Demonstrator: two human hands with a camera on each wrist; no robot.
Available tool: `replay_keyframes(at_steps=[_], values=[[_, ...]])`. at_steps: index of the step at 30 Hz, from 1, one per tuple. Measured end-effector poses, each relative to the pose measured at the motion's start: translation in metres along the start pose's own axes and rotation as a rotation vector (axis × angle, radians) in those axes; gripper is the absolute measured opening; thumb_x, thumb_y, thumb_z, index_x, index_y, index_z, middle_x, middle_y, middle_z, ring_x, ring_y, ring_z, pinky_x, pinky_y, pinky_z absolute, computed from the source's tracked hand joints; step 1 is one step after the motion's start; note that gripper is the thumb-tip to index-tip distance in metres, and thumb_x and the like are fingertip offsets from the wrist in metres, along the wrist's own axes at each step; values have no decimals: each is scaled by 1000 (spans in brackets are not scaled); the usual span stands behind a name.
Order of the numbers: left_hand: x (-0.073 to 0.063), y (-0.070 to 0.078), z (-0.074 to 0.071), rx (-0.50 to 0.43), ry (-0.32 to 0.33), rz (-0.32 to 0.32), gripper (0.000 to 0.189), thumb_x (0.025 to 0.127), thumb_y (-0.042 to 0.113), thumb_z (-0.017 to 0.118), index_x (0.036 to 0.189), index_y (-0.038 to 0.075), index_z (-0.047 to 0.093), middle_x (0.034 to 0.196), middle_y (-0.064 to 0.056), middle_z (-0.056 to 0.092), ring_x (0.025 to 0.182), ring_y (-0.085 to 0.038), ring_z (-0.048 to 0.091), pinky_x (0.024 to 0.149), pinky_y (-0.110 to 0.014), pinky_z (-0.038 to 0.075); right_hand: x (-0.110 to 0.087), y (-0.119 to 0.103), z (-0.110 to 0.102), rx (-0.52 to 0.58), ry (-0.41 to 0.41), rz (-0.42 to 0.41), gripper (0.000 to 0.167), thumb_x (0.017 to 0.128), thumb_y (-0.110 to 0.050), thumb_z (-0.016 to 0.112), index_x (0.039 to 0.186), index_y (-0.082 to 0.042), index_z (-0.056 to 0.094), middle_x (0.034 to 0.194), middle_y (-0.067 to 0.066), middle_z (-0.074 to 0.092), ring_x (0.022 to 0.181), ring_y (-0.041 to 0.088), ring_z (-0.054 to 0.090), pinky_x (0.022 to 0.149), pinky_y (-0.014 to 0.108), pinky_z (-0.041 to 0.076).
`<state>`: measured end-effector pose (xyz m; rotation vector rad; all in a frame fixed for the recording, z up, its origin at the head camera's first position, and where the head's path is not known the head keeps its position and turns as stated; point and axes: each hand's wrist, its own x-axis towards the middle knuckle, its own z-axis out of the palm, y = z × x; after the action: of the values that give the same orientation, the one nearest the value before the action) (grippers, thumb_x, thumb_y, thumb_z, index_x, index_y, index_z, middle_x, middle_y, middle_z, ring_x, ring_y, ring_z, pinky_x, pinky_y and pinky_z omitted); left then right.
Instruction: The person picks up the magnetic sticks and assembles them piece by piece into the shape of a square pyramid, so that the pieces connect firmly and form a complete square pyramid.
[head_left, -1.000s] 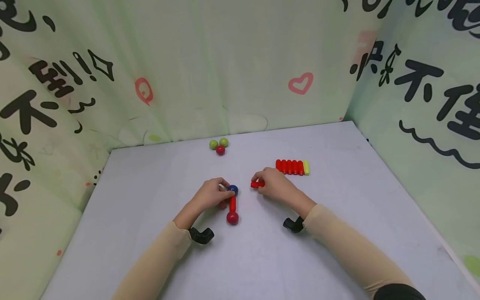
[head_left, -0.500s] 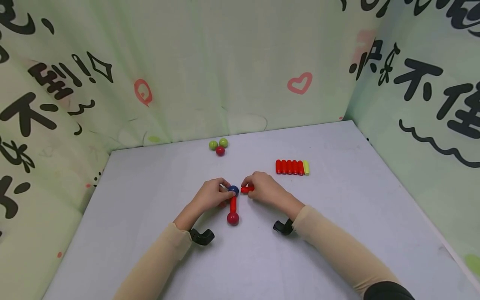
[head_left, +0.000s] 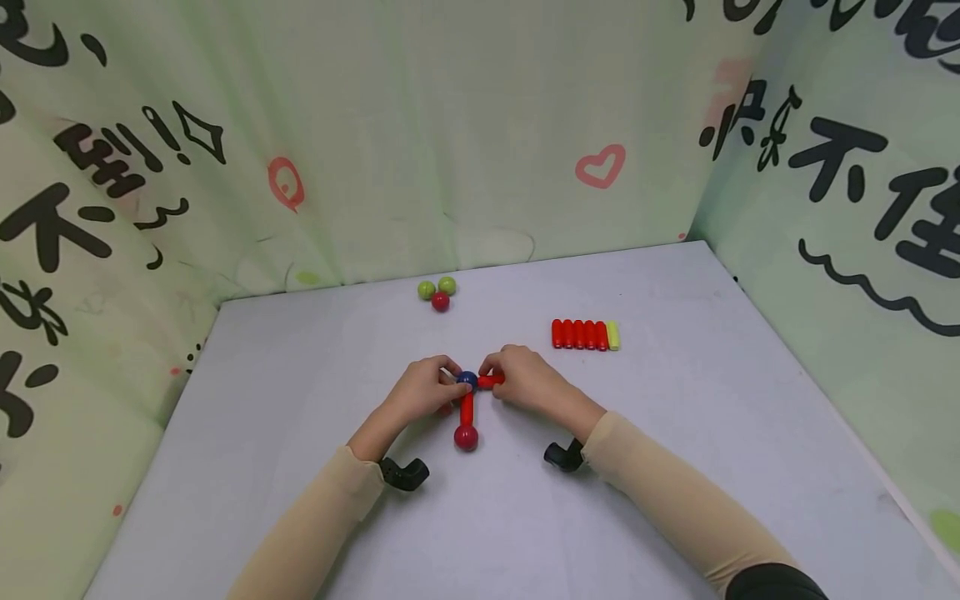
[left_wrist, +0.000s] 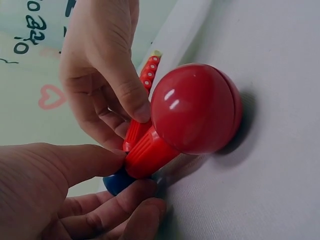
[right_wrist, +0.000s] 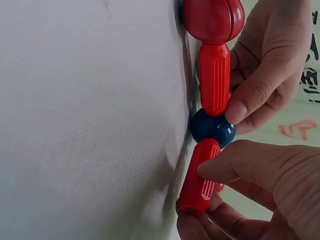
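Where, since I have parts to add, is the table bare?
Free: the near table between the sleeves, plus left of the left hand and right of the yellow rod. Crowded: around the blue ball, between that hand and the right hand.

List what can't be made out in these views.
Head: part of the blue ball, behind the left hand.
Head: outer end of the held red stick, behind the right hand.
Left wrist: where held red stick and blue ball meet, behind the left hand and other red stick.
Right wrist: top of the near red ball, cut off by the upper edge.
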<state>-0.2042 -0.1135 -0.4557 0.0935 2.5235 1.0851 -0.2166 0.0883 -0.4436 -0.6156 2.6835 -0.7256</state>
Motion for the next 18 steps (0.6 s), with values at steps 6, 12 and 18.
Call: replay_keyframes(at_steps=[6, 12, 18], values=[[0, -1, 0, 0, 3, 12, 33, 96, 26, 75, 120, 6, 65, 84, -4, 71, 66, -17, 64, 64, -25, 54, 0, -1, -2, 15, 3, 4, 27, 93, -8, 70, 120, -8, 73, 98, 7, 66, 86, 20, 59, 74, 29, 54], [1, -3, 0, 5, 5, 21, 32, 95, 26, 75, 118, 6, 65, 82, -4, 70, 65, -17, 63, 63, -25, 53, 3, 0, -5, 71, 14, 37, 25, 97, -12, 64, 120, -8, 72, 96, 6, 67, 83, 19, 59, 74, 28, 54], [0, -4, -2, 5, 4, 28, 32, 95, 27, 75, 117, 5, 65, 83, -4, 71, 67, -17, 64, 65, -25, 54, 10, 6, -8, 53, 30, 57, 25, 98, -13, 61, 120, -9, 72, 103, 7, 68, 87, 20, 60, 76, 29, 55]])
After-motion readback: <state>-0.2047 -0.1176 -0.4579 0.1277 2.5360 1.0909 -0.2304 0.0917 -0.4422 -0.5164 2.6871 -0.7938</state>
